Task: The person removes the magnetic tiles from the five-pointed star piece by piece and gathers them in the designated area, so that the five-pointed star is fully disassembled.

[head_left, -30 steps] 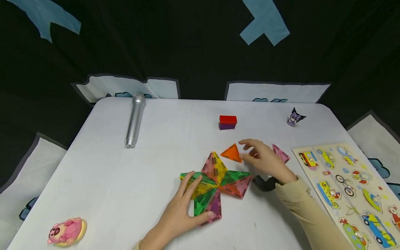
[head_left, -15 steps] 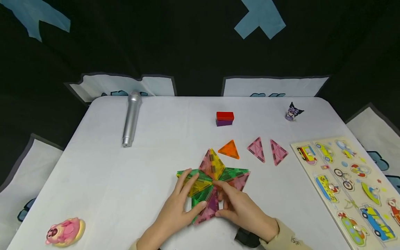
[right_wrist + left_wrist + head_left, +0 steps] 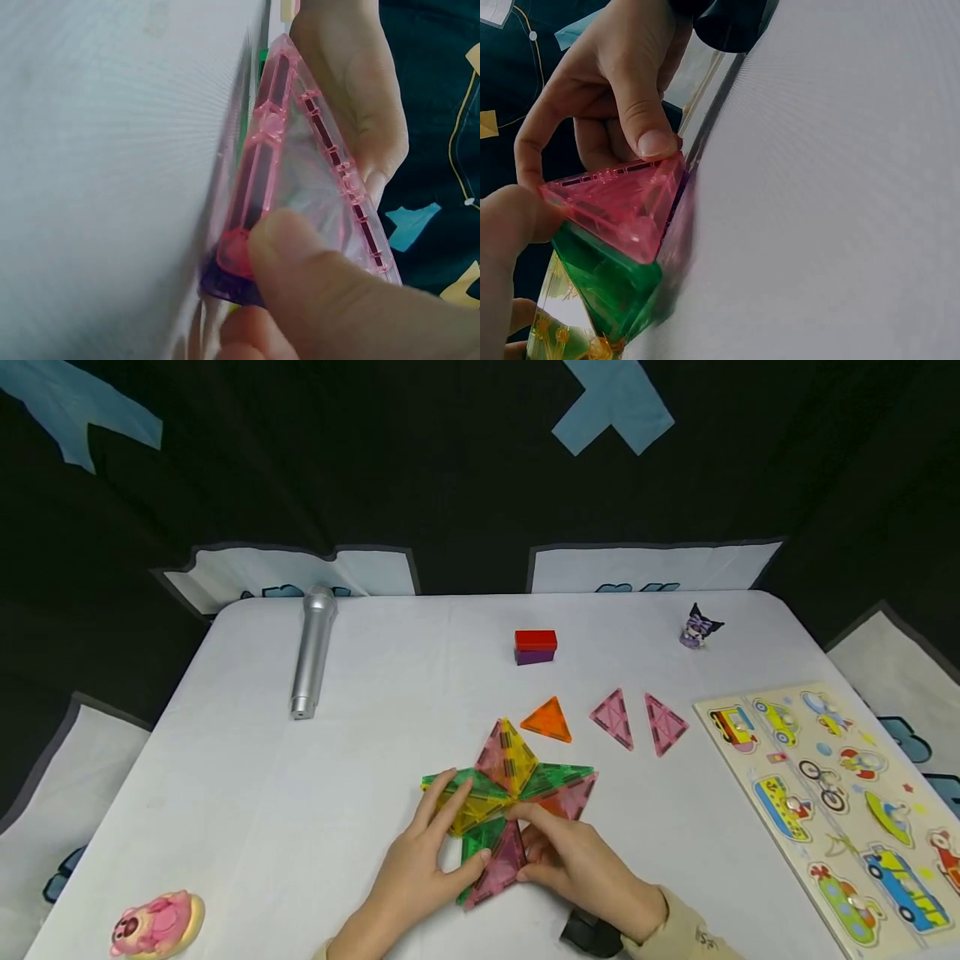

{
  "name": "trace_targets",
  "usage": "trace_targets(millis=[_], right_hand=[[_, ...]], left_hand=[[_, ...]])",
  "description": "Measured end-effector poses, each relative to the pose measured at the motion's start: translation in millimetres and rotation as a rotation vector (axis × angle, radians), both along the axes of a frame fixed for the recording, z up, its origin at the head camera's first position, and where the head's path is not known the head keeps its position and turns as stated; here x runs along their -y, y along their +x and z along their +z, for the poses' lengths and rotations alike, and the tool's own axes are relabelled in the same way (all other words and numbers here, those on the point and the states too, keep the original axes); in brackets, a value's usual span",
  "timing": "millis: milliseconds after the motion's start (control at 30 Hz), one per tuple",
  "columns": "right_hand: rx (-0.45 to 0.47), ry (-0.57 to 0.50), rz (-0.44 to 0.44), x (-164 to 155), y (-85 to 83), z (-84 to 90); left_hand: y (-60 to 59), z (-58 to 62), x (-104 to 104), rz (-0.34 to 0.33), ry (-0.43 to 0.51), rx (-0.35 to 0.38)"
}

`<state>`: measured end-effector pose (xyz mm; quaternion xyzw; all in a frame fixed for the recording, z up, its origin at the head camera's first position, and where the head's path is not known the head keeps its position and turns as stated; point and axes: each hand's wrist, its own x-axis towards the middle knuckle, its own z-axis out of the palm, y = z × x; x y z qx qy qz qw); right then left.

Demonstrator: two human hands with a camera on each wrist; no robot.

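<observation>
A star-like shape of see-through magnetic tiles (image 3: 517, 760) in green, yellow, pink and orange stands mid-table in the head view. My right hand (image 3: 573, 860) pinches the pink triangular magnetic tile (image 3: 501, 864) of its near arm; in the right wrist view the thumb (image 3: 300, 255) presses that tile's edge, with a purple tile (image 3: 229, 285) at its lower corner. My left hand (image 3: 416, 860) lies spread along the left side, two fingers over the green and yellow arm, thumb at the pink tile. In the left wrist view a green tile (image 3: 604, 277) adjoins the pink one.
Beyond the star lie an orange triangle (image 3: 550, 722) and two loose pink triangles, one nearer (image 3: 615, 718). A red and purple block (image 3: 536, 647), a silver microphone (image 3: 312, 652), a small figurine (image 3: 699, 628), a pink bear toy (image 3: 157, 925) and a wooden picture puzzle board (image 3: 832, 793) surround it.
My right hand has come from beside the orange triangle down to the star's near arm and now pinches its pink tile. That tile has shifted slightly toward me; the left hand stays.
</observation>
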<state>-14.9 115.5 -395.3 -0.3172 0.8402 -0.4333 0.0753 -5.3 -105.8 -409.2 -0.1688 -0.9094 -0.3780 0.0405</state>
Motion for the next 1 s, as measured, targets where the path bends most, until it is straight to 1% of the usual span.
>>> trace_targets(millis=[167, 267, 333, 400, 467, 500, 600, 667, 700, 767, 833, 867, 900, 933, 1000], right_hand=[[0.003, 0.001, 0.005, -1.0, 2.0, -0.1], [-0.012, -0.031, 0.008, -2.2, 3.1, 0.2], [-0.036, -0.074, 0.010, -3.0, 3.1, 1.0], [-0.084, -0.114, 0.018, -4.2, 2.4, 2.1], [-0.131, -0.138, 0.034, -6.9, 1.5, 3.6], [-0.140, -0.150, 0.048, -8.8, 0.8, 4.3], [-0.115, -0.189, 0.092, -17.5, -1.4, 7.8], [-0.059, -0.249, 0.108, -26.1, -3.4, 13.0], [-0.015, -0.291, 0.103, -31.5, -4.9, 16.4], [0.046, -0.385, 0.062, -44.5, -8.8, 24.1], [0.089, -0.475, -0.033, -61.4, -13.7, 30.4], [0.102, -0.507, -0.105, -70.5, -16.3, 32.2], [0.111, -0.513, -0.186, -79.9, -19.2, 33.3], [0.114, -0.496, -0.275, -89.3, -21.6, 33.5], [0.108, -0.402, -0.448, -106.7, -26.3, 31.5]], left_hand=[[-0.2, -0.7, -0.2, 0.004, -0.032, -0.031], [-0.5, -0.6, -0.6, 0.005, -0.036, -0.036], [-0.8, -0.5, -0.8, 0.007, -0.034, -0.034], [-1.1, -0.4, -0.8, 0.012, -0.030, -0.038], [-1.3, -0.6, -0.8, 0.016, -0.025, -0.043], [-1.4, -0.7, -0.8, 0.017, -0.023, -0.045], [-1.8, -1.1, -1.0, 0.018, -0.022, -0.050], [-2.5, -1.4, -1.5, 0.017, -0.022, -0.051], [-2.8, -1.5, -1.9, 0.015, -0.020, -0.051], [-3.6, -1.7, -2.5, 0.013, -0.020, -0.049], [-4.0, -1.8, -2.9, 0.012, -0.016, -0.044], [-3.9, -1.9, -2.9, 0.011, -0.016, -0.040], [-3.7, -2.0, -2.7, 0.012, -0.016, -0.034], [-3.3, -2.0, -2.4, 0.015, -0.018, -0.026], [-2.1, -2.1, -1.3, 0.022, -0.023, -0.013]])
